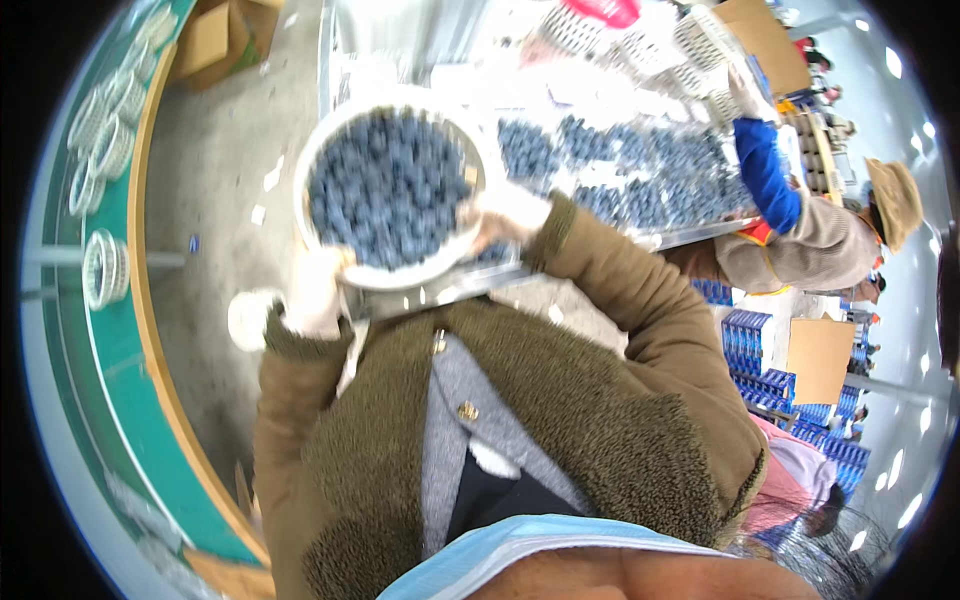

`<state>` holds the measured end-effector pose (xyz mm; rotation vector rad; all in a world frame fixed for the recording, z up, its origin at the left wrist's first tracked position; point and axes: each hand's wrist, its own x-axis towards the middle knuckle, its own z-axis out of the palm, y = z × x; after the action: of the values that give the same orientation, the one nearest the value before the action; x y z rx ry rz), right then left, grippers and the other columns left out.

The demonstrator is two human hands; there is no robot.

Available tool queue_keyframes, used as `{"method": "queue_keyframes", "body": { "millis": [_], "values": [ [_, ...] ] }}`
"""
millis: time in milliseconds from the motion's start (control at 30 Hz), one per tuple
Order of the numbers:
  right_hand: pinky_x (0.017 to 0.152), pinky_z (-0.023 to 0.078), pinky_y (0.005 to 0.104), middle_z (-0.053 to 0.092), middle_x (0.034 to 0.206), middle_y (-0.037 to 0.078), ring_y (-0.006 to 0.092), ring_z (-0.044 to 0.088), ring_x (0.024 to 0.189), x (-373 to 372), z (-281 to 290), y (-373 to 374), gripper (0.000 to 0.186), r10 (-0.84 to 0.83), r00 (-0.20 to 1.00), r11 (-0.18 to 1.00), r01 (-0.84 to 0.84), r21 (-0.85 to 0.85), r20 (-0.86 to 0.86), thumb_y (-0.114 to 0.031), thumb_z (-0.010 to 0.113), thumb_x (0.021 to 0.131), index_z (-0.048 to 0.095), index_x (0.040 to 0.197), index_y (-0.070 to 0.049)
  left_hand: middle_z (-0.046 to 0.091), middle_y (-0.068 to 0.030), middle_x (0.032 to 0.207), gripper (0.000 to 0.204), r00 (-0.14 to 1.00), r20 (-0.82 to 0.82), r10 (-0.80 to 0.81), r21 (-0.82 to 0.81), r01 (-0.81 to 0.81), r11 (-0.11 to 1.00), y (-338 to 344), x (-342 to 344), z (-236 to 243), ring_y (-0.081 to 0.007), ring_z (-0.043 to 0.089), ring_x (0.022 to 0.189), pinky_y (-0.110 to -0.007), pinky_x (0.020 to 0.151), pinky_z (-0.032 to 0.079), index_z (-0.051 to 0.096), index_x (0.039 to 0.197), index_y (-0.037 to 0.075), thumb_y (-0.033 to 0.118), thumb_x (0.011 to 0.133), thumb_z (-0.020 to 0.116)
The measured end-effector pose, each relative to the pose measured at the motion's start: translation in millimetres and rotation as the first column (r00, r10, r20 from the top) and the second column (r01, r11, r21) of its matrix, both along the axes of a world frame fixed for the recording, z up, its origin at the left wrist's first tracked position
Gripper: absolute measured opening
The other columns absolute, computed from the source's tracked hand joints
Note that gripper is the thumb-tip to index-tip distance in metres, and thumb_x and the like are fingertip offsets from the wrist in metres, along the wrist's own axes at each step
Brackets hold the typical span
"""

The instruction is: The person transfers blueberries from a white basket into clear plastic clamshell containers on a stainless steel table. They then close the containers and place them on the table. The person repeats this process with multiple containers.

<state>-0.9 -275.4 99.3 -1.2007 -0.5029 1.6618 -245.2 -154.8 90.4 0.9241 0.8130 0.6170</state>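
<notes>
A round white basket (335,128) full of blueberries (385,190) is between my two hands at the near left corner of the metal table. My left hand (318,285) grips its lower left rim, with the thumb over the edge. On the right side, my right hand (508,215) is closed on the rim, its fingertips blurred near the berries. A small tan piece (470,175) shows at the basket's inner right wall. Whether the basket's base touches the table is hidden.
Batches of blueberries (650,165), seemingly in clear containers, cover the table to the right. White baskets (705,50) stand at the far right, by a co-worker's blue sleeve (765,170). A green conveyor belt (125,400) at left carries white baskets (105,270). Cardboard boxes (215,45) lie beyond.
</notes>
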Motion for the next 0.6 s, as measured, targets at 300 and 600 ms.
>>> {"method": "queue_keyframes", "body": {
  "millis": [300,600],
  "values": [
    [0.059,0.057,0.0428,0.053,0.067,0.011,0.0262,0.06,0.06,-17,-21,-12,0.033,-0.382,0.921,0.92,0.371,-0.124,-0.078,0.008,0.05,0.066,0.04,0.097,0.007,0.048,-0.0107,0.118,0.082,0.983,0.028,-0.182,-0.035,0.183,0.982,13,33,-1,-0.0201,0.052,0.099,-0.028,0.082,0.046,0.029,0.134,0.006,-0.009,0.055,0.046],
    [0.057,0.058,0.0386,0.05,0.07,0.011,0.0293,0.061,0.059,2,-25,44,0.055,-0.627,0.763,0.744,0.646,0.169,-0.156,0.014,0.042,0.062,0.026,0.114,0.008,0.031,-0.0141,0.139,0.057,0.972,0.212,0.099,0.265,-0.155,0.952,82,66,-31,-0.0256,0.042,0.119,-0.039,0.1,0.032,0.027,0.139,0.016,0.034,0.09,0.048]
  ]
}}
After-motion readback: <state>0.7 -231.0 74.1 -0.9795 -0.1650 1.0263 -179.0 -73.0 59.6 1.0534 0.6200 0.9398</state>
